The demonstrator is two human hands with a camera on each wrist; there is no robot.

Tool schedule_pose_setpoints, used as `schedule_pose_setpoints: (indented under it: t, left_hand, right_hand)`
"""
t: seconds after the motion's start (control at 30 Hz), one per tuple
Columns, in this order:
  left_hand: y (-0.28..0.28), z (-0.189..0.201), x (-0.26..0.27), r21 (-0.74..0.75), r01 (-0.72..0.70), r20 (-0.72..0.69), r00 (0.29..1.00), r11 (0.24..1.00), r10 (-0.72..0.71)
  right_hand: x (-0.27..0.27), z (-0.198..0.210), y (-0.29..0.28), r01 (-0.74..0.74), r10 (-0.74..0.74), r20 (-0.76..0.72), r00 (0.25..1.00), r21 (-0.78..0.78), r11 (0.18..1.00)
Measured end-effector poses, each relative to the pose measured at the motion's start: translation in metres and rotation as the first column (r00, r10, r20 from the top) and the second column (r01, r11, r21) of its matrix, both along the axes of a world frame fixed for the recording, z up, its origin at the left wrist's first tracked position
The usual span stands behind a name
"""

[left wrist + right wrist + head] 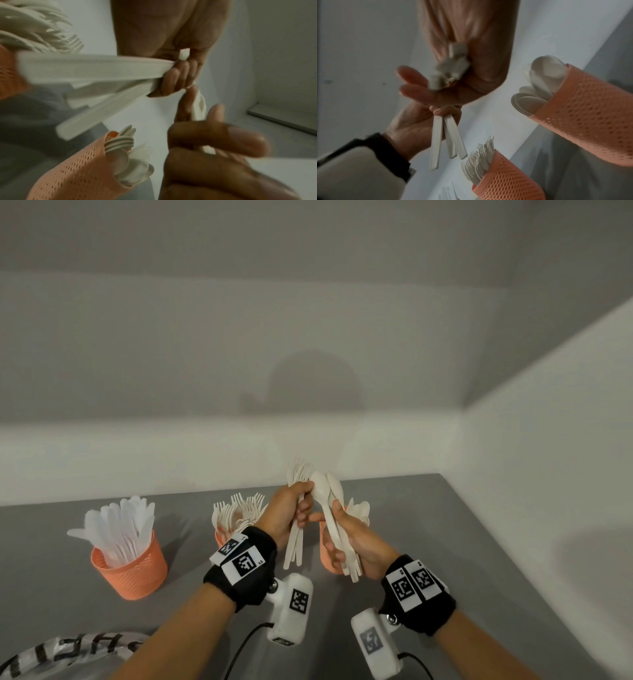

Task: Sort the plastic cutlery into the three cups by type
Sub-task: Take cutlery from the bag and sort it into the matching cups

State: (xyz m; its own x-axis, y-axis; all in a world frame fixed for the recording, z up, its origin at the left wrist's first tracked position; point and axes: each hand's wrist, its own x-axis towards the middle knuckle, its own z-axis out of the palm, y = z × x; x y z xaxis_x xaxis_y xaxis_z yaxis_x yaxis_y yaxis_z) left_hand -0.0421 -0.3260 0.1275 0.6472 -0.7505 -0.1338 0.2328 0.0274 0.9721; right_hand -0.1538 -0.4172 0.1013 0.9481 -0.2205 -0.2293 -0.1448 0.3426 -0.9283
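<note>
My left hand (301, 508) grips a bunch of white plastic forks (297, 474), tines up, above the grey table. Right beside it my right hand (337, 530) grips a bunch of white spoons (323, 491), bowls up; the two bunches touch. In the left wrist view the fork handles (94, 70) fan out from my curled fingers. Three orange mesh cups stand behind: the knife cup (132, 568) at left, the fork cup (221, 539) partly behind my left wrist, the spoon cup (327, 558) mostly behind my right hand. The spoon cup (590, 115) and fork cup (508, 180) also show in the right wrist view.
A clear plastic bag with black letters (68, 652) lies at the near left edge. White walls close the table (445, 542) at the back and the right. Black cables (246, 642) hang from the wrist cameras.
</note>
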Motion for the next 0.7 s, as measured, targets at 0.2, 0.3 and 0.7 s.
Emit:
schedule_pose_setpoints:
  t: [0.2,0.3,0.7]
  left_hand:
    - [-0.010,0.000,-0.014,0.014,-0.105,0.205,0.974,0.994,0.100]
    - [-0.012,0.001,-0.018,0.031,-0.111,0.286,0.953,0.993,0.097]
    - [-0.011,0.011,-0.011,-0.126,-0.341,0.323,0.874,0.932,0.363]
  right_hand:
    - [0.003,0.002,0.004,-0.049,0.045,-0.025,0.999,-0.168,0.984]
    - [0.002,0.004,0.005,-0.124,0.095,-0.108,0.990,-0.311,0.942]
    - [0.024,0.016,-0.006,0.370,-0.345,0.147,0.927,-0.211,0.905]
